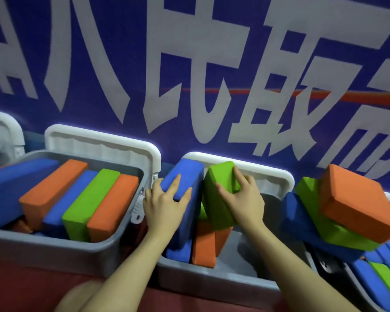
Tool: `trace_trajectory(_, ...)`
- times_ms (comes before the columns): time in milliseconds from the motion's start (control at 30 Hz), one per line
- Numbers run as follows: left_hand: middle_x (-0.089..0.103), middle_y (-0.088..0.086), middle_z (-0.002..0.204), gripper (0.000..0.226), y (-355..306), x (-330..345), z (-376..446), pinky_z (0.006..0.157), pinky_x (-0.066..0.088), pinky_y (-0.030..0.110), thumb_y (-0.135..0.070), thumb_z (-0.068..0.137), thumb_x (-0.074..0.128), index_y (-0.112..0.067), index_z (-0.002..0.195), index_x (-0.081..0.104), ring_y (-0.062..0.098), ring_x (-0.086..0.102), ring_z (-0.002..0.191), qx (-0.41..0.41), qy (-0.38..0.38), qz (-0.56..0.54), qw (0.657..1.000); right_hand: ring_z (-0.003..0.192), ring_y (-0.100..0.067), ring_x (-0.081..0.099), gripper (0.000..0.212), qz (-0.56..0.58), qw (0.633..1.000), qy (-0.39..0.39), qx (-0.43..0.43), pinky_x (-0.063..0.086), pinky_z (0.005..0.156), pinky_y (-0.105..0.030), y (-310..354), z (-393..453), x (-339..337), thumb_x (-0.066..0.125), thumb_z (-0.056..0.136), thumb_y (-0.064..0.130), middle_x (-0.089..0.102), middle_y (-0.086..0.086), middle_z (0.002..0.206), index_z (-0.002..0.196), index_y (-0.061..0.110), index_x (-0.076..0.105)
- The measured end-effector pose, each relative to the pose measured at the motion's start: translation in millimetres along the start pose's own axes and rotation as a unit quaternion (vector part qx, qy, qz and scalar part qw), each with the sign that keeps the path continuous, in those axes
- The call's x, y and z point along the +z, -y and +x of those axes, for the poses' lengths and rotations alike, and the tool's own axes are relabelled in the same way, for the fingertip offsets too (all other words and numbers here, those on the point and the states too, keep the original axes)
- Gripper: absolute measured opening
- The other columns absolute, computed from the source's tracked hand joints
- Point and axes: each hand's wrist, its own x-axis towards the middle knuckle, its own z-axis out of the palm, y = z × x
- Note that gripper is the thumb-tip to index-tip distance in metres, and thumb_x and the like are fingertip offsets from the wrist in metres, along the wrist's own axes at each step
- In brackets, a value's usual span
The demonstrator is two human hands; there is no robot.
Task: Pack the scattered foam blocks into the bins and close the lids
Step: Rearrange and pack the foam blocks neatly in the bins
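My left hand (164,204) grips a blue foam block (187,174) standing on end at the left side of the middle grey bin (207,280). My right hand (243,199) grips a green foam block (221,183) beside it, over the same bin. An orange block (204,244) stands in the bin below them. The left grey bin (54,251) holds several blue, orange and green blocks packed side by side. Both bins have their white lids (104,140) standing open behind them.
At the right, an orange block (356,203), a green one (338,235) and a blue one (302,224) lie stacked over another bin holding blue and green blocks (383,282). A blue banner wall (189,64) rises behind. Red floor (20,287) lies in front.
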Motion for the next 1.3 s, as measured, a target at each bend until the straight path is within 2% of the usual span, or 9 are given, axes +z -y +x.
trace_trajectory(133, 0.063, 0.012, 0.095, 0.056, 0.8, 2.5, -10.6, 0.068, 0.049, 0.042, -0.060, 0.076, 0.044, -0.026, 0.109, 0.073, 0.036, 0.061, 0.074, 0.005, 0.070, 0.089, 0.994, 0.116, -0.022, 0.055, 0.074, -0.026, 0.997, 0.070, 0.018, 0.045, 0.091, -0.040, -12.6, -4.5, 5.6, 0.056, 0.085, 0.060, 0.043, 0.004, 0.137, 0.149, 0.034, 0.028)
trace_trajectory(333, 0.063, 0.018, 0.098, 0.064, -1.8, 2.2, 6.2, 0.063, 0.047, 0.040, -0.055, 0.078, 0.035, -0.017, 0.116, 0.068, 0.035, 0.059, 0.064, 0.093, 0.112, 0.177, 0.973, 0.129, -0.030, 0.045, 0.092, -0.074, 0.982, 0.170, -0.045, 0.043, 0.099, -0.047, -17.0, 4.4, 0.3, 0.056, 0.086, 0.058, 0.012, 0.002, 0.157, 0.154, 0.024, 0.005)
trace_trajectory(400, 0.059, 0.017, 0.115, 0.067, -6.4, -2.3, 9.1, 0.070, 0.046, 0.040, -0.056, 0.080, 0.032, -0.020, 0.130, 0.058, 0.036, 0.058, 0.075, 0.096, 0.144, 0.204, 0.963, 0.133, -0.033, 0.039, 0.098, -0.098, 0.973, 0.193, -0.080, 0.044, 0.099, -0.046, -21.7, 3.1, 0.6, 0.060, 0.083, 0.057, 0.002, -0.001, 0.159, 0.154, 0.022, 0.003)
trace_trajectory(467, 0.043, 0.011, 0.136, 0.067, -8.3, -6.6, 14.7, 0.084, 0.042, 0.039, -0.059, 0.088, 0.031, -0.030, 0.148, 0.030, 0.035, 0.055, 0.095, 0.092, 0.187, 0.248, 0.946, 0.135, -0.034, 0.035, 0.099, -0.093, 0.965, 0.208, -0.126, 0.045, 0.098, -0.046, -28.4, 2.3, -2.3, 0.065, 0.080, 0.056, -0.004, 0.000, 0.157, 0.154, 0.024, 0.009)
trace_trajectory(533, 0.024, 0.008, 0.151, 0.070, -8.6, -10.6, 23.3, 0.094, 0.038, 0.038, -0.061, 0.091, 0.034, -0.038, 0.152, 0.008, 0.035, 0.050, 0.112, 0.094, 0.250, 0.246, 0.932, 0.132, -0.031, 0.039, 0.095, -0.075, 0.962, 0.216, -0.147, 0.047, 0.096, -0.045, -34.6, 3.4, -8.5, 0.069, 0.078, 0.054, -0.001, 0.001, 0.156, 0.153, 0.028, 0.016)
trace_trajectory(600, 0.010, 0.008, 0.159, 0.070, -10.9, -16.0, 30.5, 0.101, 0.036, 0.040, -0.061, 0.092, 0.035, -0.043, 0.151, 0.002, 0.038, 0.045, 0.123, 0.087, 0.293, 0.231, 0.924, 0.128, -0.025, 0.044, 0.086, -0.059, 0.966, 0.209, -0.144, 0.048, 0.093, -0.039, -38.7, 3.0, -14.1, 0.070, 0.080, 0.048, 0.006, 0.003, 0.157, 0.151, 0.029, 0.025)
trace_trajectory(867, 0.017, 0.010, 0.158, 0.058, -56.6, 0.3, 18.8, 0.104, 0.031, 0.042, -0.058, 0.095, 0.032, -0.042, 0.149, 0.020, 0.039, 0.048, 0.120, 0.076, 0.209, 0.165, 0.961, 0.128, -0.020, 0.047, 0.067, -0.054, 0.994, 0.074, -0.052, 0.046, 0.085, -0.036, -53.3, 3.5, -53.0, 0.068, 0.082, 0.049, 0.018, 0.014, 0.158, 0.143, 0.034, 0.043)
trace_trajectory(1133, 0.023, 0.013, 0.156, 0.054, -107.8, 52.1, -28.9, 0.100, 0.032, 0.039, -0.055, 0.097, 0.032, -0.040, 0.148, 0.025, 0.039, 0.054, 0.112, 0.078, 0.256, 0.155, 0.951, 0.126, -0.017, 0.050, 0.067, -0.113, 0.989, 0.090, 0.008, 0.051, 0.086, -0.037, -101.3, -18.0, -78.1, 0.067, 0.082, 0.049, 0.016, 0.013, 0.159, 0.143, 0.032, 0.044)
trace_trajectory(1300, 0.062, 0.023, 0.122, 0.050, -103.3, 78.4, -56.6, 0.070, 0.049, 0.041, -0.053, 0.082, 0.044, -0.030, 0.121, 0.066, 0.039, 0.062, 0.061, 0.101, 0.265, 0.125, 0.951, 0.128, -0.017, 0.049, 0.067, -0.095, 0.989, 0.094, 0.057, 0.050, 0.086, -0.035, -129.3, -33.3, -72.1, 0.068, 0.083, 0.048, 0.017, 0.009, 0.160, 0.142, 0.029, 0.045)
